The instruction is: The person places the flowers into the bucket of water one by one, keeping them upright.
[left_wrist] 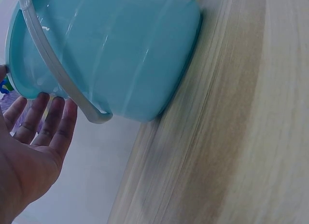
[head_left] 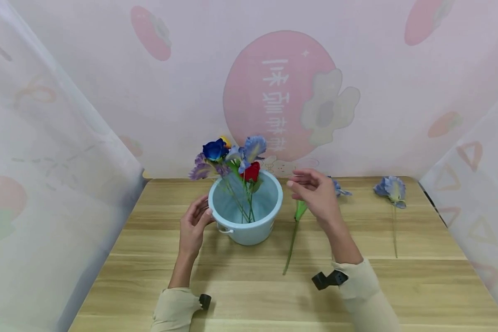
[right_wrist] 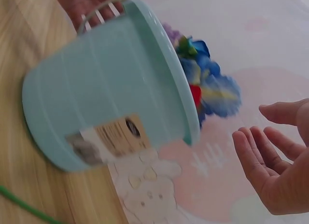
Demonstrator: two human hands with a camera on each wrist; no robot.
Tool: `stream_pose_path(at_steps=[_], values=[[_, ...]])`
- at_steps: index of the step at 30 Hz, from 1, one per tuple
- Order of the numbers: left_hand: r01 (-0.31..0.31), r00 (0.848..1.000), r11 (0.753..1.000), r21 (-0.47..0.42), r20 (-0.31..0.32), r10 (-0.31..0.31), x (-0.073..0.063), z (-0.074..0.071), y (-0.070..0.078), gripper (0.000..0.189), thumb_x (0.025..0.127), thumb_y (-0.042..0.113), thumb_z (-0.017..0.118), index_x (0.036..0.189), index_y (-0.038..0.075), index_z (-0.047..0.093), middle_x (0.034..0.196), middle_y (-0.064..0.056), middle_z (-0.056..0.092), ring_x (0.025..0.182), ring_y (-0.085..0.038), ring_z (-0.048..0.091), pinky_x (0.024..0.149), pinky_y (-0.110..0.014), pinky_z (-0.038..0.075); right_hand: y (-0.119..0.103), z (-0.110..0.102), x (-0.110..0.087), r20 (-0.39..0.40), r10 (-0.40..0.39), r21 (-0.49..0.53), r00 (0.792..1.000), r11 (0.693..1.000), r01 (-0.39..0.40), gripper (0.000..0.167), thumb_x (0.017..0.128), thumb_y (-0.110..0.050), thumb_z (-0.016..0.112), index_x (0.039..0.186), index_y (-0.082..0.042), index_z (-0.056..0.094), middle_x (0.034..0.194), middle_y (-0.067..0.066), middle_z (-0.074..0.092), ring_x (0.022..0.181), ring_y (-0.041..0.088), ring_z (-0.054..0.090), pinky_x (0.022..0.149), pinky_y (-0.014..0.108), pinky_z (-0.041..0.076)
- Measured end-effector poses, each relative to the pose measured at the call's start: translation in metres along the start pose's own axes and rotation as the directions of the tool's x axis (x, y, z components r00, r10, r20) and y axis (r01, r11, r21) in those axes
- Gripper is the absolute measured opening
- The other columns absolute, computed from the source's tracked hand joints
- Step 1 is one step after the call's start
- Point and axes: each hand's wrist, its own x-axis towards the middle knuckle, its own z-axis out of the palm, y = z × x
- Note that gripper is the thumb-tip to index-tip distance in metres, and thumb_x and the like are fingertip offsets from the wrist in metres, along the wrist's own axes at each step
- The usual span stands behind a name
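A light blue bucket [head_left: 246, 233] stands on the wooden table. Inside it artificial flowers lean to the back left: a blue rose [head_left: 215, 150], a purple iris [head_left: 202, 168], a light blue iris [head_left: 254, 150], a red rose [head_left: 251, 171] and a partly hidden yellow bloom. My left hand [head_left: 192, 229] rests its fingers against the bucket's left side near the rim, uncurled in the left wrist view. To the right of the bucket, my right hand [head_left: 318, 196] is raised above the table, fingers loosely bent and holding nothing. The right wrist view shows it apart from the rim.
Beneath my right hand lies a green stem [head_left: 291, 249], its bloom hidden. A blue flower [head_left: 341, 188] shows partly behind that hand. Another light blue iris [head_left: 392, 190] lies farther right. Printed cloth walls [head_left: 191, 92] enclose the table's back and sides.
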Motion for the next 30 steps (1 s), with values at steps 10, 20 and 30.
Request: stream_pose_path(at_steps=[10,20,30], values=[[0.001,1.0,1.0,-0.004,-0.003,-0.001,0.0,0.0,0.0,0.043,0.108,0.006,0.062,0.15,-0.002,0.057,0.145,-0.029,0.062,0.123,-0.023,0.071,0.086,-0.025,0.067,0.014,-0.049,-0.01,-0.029,0.059,-0.039,0.998,0.997,-0.06,0.048,0.102,-0.021,0.077,0.144,-0.001,0.063,0.121,0.002,0.073,0.105,0.008,0.075,0.088,0.027,0.067],[0.002,1.0,1.0,0.005,0.007,-0.002,-0.002,0.0,-0.002,0.044,0.108,0.008,0.062,0.151,-0.001,0.055,0.147,-0.029,0.06,0.126,-0.025,0.07,0.087,-0.025,0.067,0.04,-0.093,-0.017,-0.04,0.138,-0.014,0.99,0.99,-0.138,0.051,0.103,-0.017,0.075,0.148,0.002,0.057,0.113,-0.01,0.07,0.1,0.005,0.074,0.09,0.029,0.067],[0.001,1.0,1.0,0.009,0.006,-0.001,-0.001,0.0,0.0,0.044,0.108,0.009,0.062,0.152,0.001,0.056,0.147,-0.028,0.061,0.125,-0.022,0.07,0.087,-0.025,0.067,0.068,-0.121,-0.025,-0.02,0.243,-0.096,0.97,0.965,-0.244,0.065,0.104,-0.026,0.075,0.156,0.001,0.049,0.12,-0.009,0.066,0.102,-0.001,0.073,0.094,0.028,0.066]])
